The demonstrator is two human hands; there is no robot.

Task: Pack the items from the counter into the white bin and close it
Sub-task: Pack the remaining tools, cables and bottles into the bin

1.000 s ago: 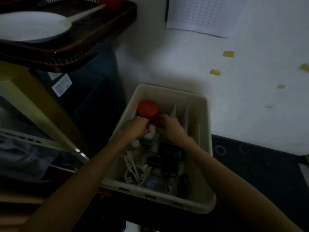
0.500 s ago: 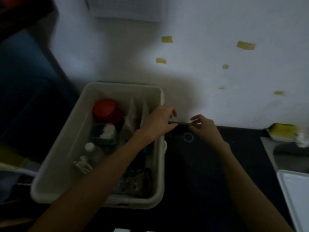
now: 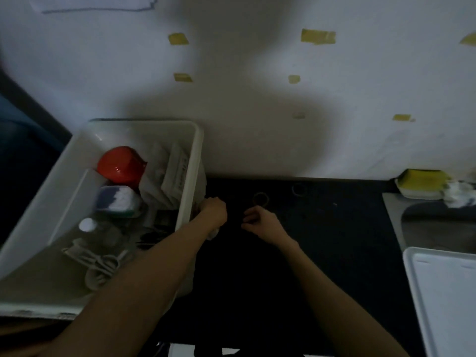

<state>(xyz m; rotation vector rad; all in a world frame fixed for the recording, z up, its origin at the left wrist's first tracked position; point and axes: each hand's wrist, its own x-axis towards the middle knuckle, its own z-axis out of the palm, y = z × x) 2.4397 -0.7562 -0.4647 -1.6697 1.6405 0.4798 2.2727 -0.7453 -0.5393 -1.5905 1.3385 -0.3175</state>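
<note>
**Hands out of the bin, down to the bench**

Dim light and a white wall dotted with yellow tape scraps sit behind the dark bench [image 3: 322, 240]. A second ago both my hands were inside the open white plastic bin [image 3: 192, 176], settling things beside the red-lidded jar [image 3: 121, 163]. Now my view has swung right and both hands have come down onto the bench just past the bin's right wall. My left hand [image 3: 212, 213] is curled closed by that wall, with something pale under it that I cannot make out. My right hand [image 3: 260, 224] is loosely curled, fingers drawn in, and I cannot tell whether it holds anything. Two thin rubber bands [image 3: 260, 198] lie just beyond it. I judge these are what remains to pack. The flat white lid [image 3: 443, 300] waits at far right, so closing is not yet begun.
</note>
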